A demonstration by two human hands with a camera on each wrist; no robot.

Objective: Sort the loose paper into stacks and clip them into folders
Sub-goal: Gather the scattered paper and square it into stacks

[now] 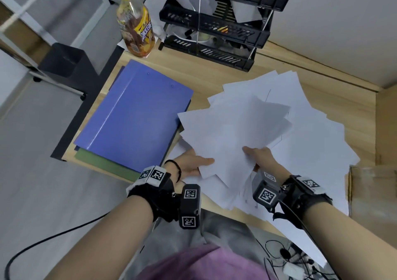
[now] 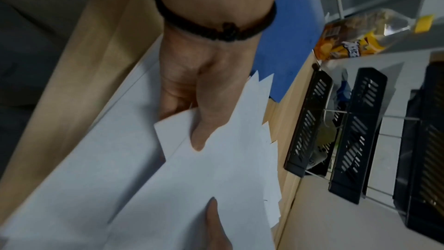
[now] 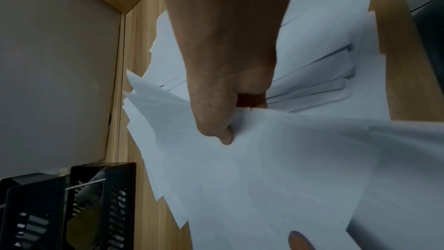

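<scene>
Early going here! Both hands are on one fanned bundle of loose paper (image 1: 232, 127), lifted over the scattered sheets (image 1: 318, 133) covering the surface (image 1: 214, 82). The left hand (image 1: 191, 164) pinches its near-left edge, thumb on top; the right hand (image 1: 261, 156) has its grip clamped on the near-right edge. No squared stack yet, and the blue folder (image 1: 137, 116) lies closed alongside, nothing clipped.
</scene>
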